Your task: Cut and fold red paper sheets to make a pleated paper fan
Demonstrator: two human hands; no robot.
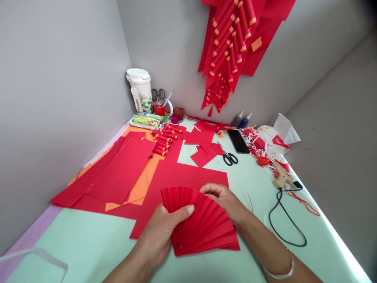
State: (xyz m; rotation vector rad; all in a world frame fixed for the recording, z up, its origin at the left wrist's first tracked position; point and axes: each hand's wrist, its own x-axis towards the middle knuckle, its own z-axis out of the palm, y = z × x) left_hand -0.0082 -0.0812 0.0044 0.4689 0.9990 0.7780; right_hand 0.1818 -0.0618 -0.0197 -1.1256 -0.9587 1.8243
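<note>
- Two bare hands meet at one pleated red paper fan on my feed, and I take the black-handled scissors as my landmark: the fan is held nearer the wearer than the scissors and to their left.
- Left hand: I see its thumb pressed flat over the folds on the fan's left side, the fingers out of sight behind, so the paper is pinched between them.
- Right hand: its curled fingers are at the fan's upper outer edge, with the palm side behind the paper. I cannot tell whether they pinch a fold or only rest against it.
- What matters to me most is the way the pleats run. They gather at the lower left and fan out up and to the right; the widest span slants from upper left down to lower right. The left hand is nearer the gathered end, the right hand nearer the outer curve, on the side towards the scissors.
- Around the scissors I can make out a dark phone just beyond and to the right, cut red pieces beside them on the left, and a large red sheet nearer the wearer and to the left, partly beneath the fan in my view.
</note>
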